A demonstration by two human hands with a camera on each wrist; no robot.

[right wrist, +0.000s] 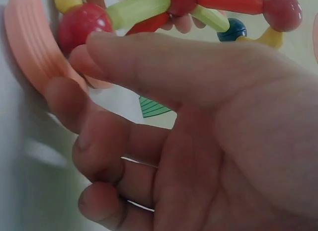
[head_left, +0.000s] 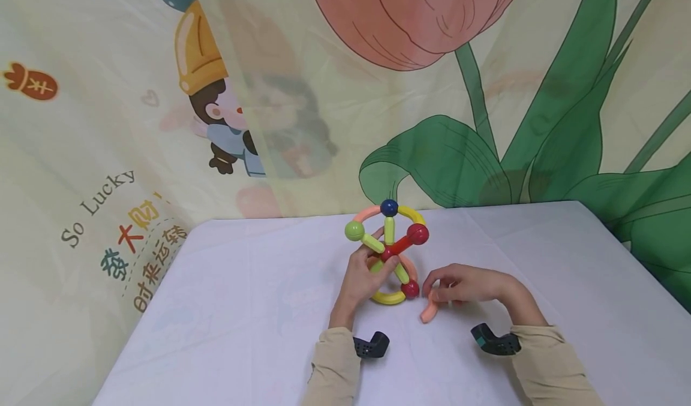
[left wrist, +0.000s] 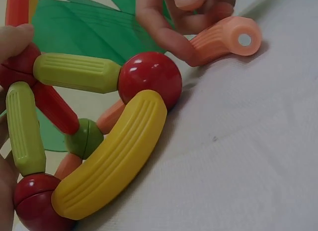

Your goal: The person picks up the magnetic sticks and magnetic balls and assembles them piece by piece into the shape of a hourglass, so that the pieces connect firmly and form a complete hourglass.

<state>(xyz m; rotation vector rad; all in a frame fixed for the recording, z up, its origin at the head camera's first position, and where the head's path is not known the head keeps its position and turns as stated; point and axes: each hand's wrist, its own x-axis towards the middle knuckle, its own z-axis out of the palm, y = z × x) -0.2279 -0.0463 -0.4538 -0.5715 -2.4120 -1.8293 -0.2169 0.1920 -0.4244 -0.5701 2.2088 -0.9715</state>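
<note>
My left hand (head_left: 358, 280) holds a structure of magnetic balls and sticks by its central red ball (head_left: 386, 253), the thumb over that joint. A navy ball (head_left: 389, 207) tops the upper ring, a light green ball (head_left: 354, 231) is at its left and a red ball (head_left: 418, 234) at its right. Low down, a yellow curved stick (left wrist: 114, 156) joins two red balls close over the table. My right hand (head_left: 472, 284) pinches a loose pink curved stick (head_left: 429, 312) by one end, beside the lower red ball (head_left: 410, 289). The stick's free end (left wrist: 244, 39) shows a round silvery spot.
A white cloth covers the table (head_left: 227, 310), its back edge just behind the structure. Beyond hangs a printed curtain (head_left: 302, 64) with a large flower and leaves. Each wrist wears a black camera mount, such as the right one (head_left: 495, 341).
</note>
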